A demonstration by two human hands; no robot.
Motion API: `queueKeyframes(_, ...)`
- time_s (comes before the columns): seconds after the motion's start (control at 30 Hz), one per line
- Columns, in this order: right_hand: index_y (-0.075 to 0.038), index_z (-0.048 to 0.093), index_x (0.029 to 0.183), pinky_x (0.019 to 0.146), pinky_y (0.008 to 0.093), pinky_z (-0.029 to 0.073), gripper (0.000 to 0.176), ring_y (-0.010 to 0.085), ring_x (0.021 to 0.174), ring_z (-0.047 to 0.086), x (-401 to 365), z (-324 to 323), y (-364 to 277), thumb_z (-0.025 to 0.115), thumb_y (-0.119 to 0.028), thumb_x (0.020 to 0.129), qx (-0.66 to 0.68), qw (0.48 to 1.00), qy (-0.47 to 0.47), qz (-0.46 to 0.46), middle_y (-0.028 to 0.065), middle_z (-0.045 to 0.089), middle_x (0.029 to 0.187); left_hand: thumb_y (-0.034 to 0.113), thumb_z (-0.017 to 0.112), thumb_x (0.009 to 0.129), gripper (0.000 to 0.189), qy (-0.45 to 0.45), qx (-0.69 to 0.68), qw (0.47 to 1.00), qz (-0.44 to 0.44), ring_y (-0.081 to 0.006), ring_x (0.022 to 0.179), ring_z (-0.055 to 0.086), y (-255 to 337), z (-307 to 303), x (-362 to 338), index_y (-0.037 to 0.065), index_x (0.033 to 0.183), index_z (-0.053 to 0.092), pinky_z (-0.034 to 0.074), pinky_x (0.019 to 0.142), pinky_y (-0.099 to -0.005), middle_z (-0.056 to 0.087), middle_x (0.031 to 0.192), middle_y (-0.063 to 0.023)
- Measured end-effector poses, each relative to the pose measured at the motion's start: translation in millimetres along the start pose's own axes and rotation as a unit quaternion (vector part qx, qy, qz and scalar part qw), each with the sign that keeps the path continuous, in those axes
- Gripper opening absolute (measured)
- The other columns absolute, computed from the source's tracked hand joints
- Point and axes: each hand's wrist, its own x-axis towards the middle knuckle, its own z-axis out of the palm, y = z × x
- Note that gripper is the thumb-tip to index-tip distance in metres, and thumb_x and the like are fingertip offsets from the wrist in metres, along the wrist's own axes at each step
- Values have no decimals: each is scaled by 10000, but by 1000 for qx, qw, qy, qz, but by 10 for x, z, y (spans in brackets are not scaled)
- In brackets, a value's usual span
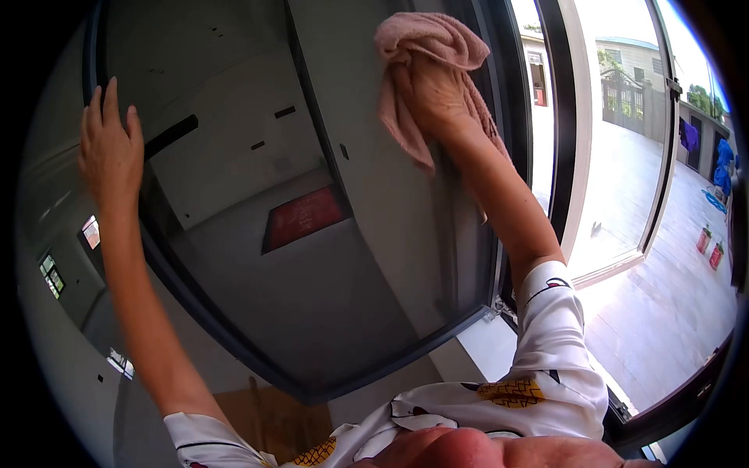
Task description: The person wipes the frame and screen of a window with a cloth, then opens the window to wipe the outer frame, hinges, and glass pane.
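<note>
A dark-framed glass door panel (257, 327) fills the middle of the head view, tilted by the lens. Up at its right side, my right hand (437, 93) grips a pink cloth (425, 35) bunched against the glass; folds of the cloth hang down on both sides of the wrist. Over on the left, my left hand (111, 152) rests at the panel's side edge with its fingers stretched out. It holds nothing. Whether its palm presses on the frame is hidden.
Reflected in the glass is a red mat (304, 218). On the right, a white-framed opening (663, 195) leads to a pale tiled yard with two red bottles (710, 248) on the ground. Blue cloth (724, 168) hangs at the far right.
</note>
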Motion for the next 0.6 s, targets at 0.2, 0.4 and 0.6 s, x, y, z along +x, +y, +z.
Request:
queueKeyframes(0.2,-96,545,1242,1037,514,348,358,404,1228,454,2036,402,517,495,-265,930,-41,970,190,-143,213,549,1242,376,439,1021,558,14,-162,979,-121,-358,1306,480,-399,597,476,71,1481,355,450,1034,-453,452,1448,-185)
queueKeyframes(0.4,-65,544,1207,951,546,421,376,455,1161,506,2629,717,934,511,-298,914,-41,994,56,-84,261,560,1209,507,390,1002,671,16,-152,978,-140,-371,1232,551,-535,827,878,13,1457,377,465,1000,-438,536,1349,-223)
queueKeyframes(0.6,-58,562,1230,1030,483,384,404,409,1200,496,2056,716,1057,513,-282,897,-59,982,132,-119,210,554,1258,720,496,863,880,-121,-357,884,-277,-338,1148,615,-880,1265,896,-59,1262,586,460,968,-389,649,1161,-253)
